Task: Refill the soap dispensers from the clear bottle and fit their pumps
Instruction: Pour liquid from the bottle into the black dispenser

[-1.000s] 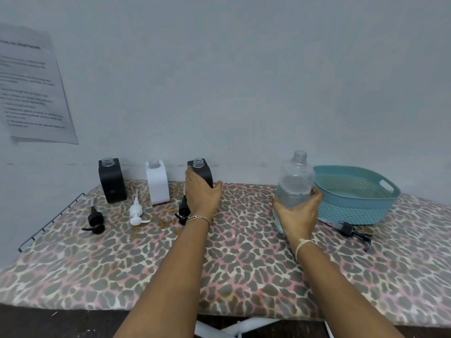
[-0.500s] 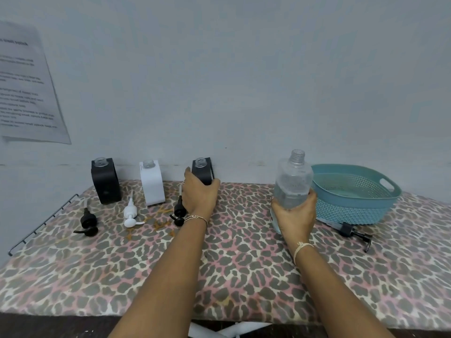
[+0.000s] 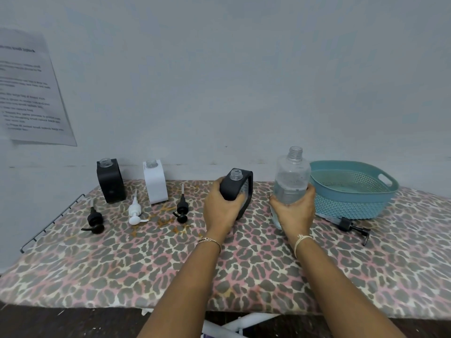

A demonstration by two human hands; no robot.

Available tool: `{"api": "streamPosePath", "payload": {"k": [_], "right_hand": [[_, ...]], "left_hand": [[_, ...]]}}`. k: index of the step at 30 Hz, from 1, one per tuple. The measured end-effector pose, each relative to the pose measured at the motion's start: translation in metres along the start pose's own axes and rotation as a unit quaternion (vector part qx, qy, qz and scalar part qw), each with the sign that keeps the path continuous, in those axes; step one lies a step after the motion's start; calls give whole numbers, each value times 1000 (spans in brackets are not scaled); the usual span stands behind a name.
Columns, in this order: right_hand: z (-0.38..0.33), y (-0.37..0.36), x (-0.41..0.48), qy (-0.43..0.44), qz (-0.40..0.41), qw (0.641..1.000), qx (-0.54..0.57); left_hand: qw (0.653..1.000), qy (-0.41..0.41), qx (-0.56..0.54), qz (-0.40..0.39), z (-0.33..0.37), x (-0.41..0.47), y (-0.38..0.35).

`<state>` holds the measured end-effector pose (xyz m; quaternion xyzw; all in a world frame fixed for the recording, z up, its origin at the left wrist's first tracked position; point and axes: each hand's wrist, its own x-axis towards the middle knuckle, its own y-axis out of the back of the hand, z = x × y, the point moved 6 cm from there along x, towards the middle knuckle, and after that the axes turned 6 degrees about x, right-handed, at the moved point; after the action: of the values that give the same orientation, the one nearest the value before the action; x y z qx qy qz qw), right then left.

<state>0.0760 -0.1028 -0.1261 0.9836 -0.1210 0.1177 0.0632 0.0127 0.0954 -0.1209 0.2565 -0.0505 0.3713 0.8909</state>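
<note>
Two containers are held. Fingers of the left hand curl round the tilted dispenser. Fingers of the right hand wrap the upright bottle, at the dispenser's 3 o'clock, just beside the basket.

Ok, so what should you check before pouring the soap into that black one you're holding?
1. Neck of the black dispenser open, no pump on: ok.
2. Cap off the clear bottle: ok.
3. Liquid in the clear bottle: ok, some shows.
4. The left hand grips the dispenser: ok.
5. The right hand grips the bottle: ok.
6. Dispenser upright: not ok, tilted.
</note>
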Motion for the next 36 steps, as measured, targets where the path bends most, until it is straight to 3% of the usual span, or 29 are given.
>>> {"api": "streamPosePath", "payload": {"k": [13, 23, 31, 36], "right_hand": [[1, -5, 0, -5, 27, 999, 17], [-1, -1, 3, -3, 2, 999, 42], [-15, 9, 7, 66, -55, 992, -93], [-26, 10, 8, 124, -108, 965, -205]], "left_hand": [[999, -44, 28, 4, 1, -2, -6], [996, -67, 51, -4, -2, -11, -5], [995, -61, 78, -30, 0, -12, -7], [995, -57, 75, -30, -1, -13, -7]]}}
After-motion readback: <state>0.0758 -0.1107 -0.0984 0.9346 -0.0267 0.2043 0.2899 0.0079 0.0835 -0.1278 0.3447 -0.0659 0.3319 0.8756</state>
